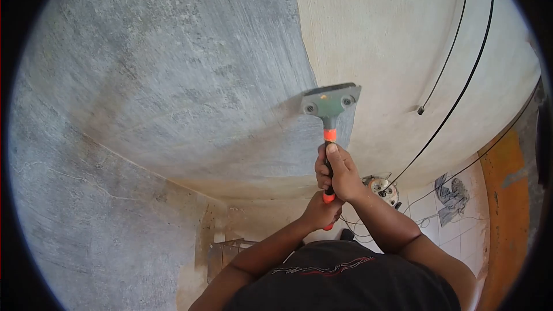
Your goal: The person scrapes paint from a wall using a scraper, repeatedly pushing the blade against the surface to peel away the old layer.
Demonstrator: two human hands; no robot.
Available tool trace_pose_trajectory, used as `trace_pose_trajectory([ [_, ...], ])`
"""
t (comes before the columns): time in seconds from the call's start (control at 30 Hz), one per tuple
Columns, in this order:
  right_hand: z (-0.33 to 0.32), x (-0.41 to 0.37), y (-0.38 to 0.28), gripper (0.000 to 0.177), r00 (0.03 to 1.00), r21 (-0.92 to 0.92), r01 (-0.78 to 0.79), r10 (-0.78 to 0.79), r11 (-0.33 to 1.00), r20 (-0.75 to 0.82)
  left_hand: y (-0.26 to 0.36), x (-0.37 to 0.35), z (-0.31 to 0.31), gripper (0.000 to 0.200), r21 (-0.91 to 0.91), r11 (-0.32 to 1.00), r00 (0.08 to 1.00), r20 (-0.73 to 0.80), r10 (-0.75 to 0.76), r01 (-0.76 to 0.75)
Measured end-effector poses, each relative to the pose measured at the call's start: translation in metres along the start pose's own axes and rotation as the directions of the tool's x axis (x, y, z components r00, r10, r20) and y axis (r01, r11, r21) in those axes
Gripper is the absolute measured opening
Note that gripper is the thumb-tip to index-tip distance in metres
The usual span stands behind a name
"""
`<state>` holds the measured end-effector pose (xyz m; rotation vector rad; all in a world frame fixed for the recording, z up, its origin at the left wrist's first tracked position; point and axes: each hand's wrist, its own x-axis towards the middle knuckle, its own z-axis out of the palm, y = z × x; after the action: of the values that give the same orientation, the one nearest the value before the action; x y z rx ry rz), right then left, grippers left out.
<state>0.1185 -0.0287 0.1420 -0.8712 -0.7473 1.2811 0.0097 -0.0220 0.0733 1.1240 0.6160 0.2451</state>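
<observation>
Both my hands are wrapped around a long-handled wall scraper (330, 102), with a green and grey head and a black handle banded in orange. My right hand (339, 170) grips the upper handle, its thumb lying along the shaft. Lower down, my left hand (324, 212) is closed around the handle's end. The scraper's wide blade overlaps the border between the bare grey wall (230, 75) and the cream paint (368, 29). Most of my left fingers are hidden behind the handle.
Black cables (478, 57) hang down the painted wall on the right. On the tiled floor are a round cable reel (381, 189) and a crumpled grey cloth (453, 198). An orange door panel (504, 213) stands at far right, and a wooden piece of furniture (222, 256) at lower left.
</observation>
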Motion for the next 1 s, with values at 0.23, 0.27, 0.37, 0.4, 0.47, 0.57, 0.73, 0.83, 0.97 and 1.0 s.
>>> trace_pose_trajectory([
  [0.23, -0.006, -0.021, 0.013, 0.023, 0.94, -0.536, 0.215, -0.323, 0.816, -0.115, -0.022, -0.006, 0.002, 0.019, 0.186, 0.963, 0.973, -0.085, 0.216, -0.198],
  [0.27, -0.007, -0.022, 0.014, 0.022, 0.909, -0.695, 0.245, -0.41, 0.677, -0.079, -0.029, -0.004, 0.0, 0.019, 0.215, 0.913, 0.922, -0.098, 0.375, -0.348],
  [0.37, -0.009, -0.019, 0.01, 0.023, 0.869, -0.744, 0.312, -0.494, 0.591, -0.028, -0.014, -0.011, 0.004, 0.017, 0.159, 0.954, 0.965, -0.018, 0.261, -0.255],
  [0.4, -0.009, -0.017, 0.012, 0.023, 0.869, -0.745, 0.311, -0.494, 0.59, -0.028, -0.017, -0.01, 0.004, 0.017, 0.158, 0.954, 0.965, -0.016, 0.262, -0.256],
  [0.47, -0.01, -0.014, 0.016, 0.026, 0.919, -0.511, 0.306, -0.389, 0.804, -0.062, -0.026, -0.007, 0.005, 0.013, -0.303, 0.946, 0.979, 0.192, -0.061, 0.118],
  [0.57, -0.008, -0.012, 0.016, 0.028, 0.973, -0.302, 0.179, -0.215, 0.936, -0.09, -0.027, -0.005, 0.012, 0.015, -0.385, 0.901, 0.971, 0.202, -0.131, 0.201],
  [0.73, -0.009, -0.002, 0.003, 0.03, 0.988, -0.263, 0.132, -0.149, 0.956, -0.049, -0.017, -0.004, 0.019, 0.024, -0.378, 0.902, 0.975, 0.148, -0.164, 0.209],
  [0.83, -0.008, 0.0, 0.001, 0.03, 0.983, -0.243, 0.176, -0.181, 0.954, -0.001, -0.008, -0.006, 0.022, 0.03, -0.3, 0.942, 0.987, 0.092, -0.129, 0.151],
  [0.97, -0.011, -0.003, 0.015, 0.03, 0.987, -0.233, 0.143, -0.155, 0.962, -0.036, -0.016, -0.01, 0.024, 0.027, -0.288, 0.943, 0.986, 0.07, -0.152, 0.166],
  [1.0, -0.01, -0.001, 0.013, 0.03, 0.986, -0.234, 0.15, -0.162, 0.96, -0.029, -0.017, -0.01, 0.024, 0.028, -0.312, 0.926, 0.977, 0.055, -0.206, 0.213],
])
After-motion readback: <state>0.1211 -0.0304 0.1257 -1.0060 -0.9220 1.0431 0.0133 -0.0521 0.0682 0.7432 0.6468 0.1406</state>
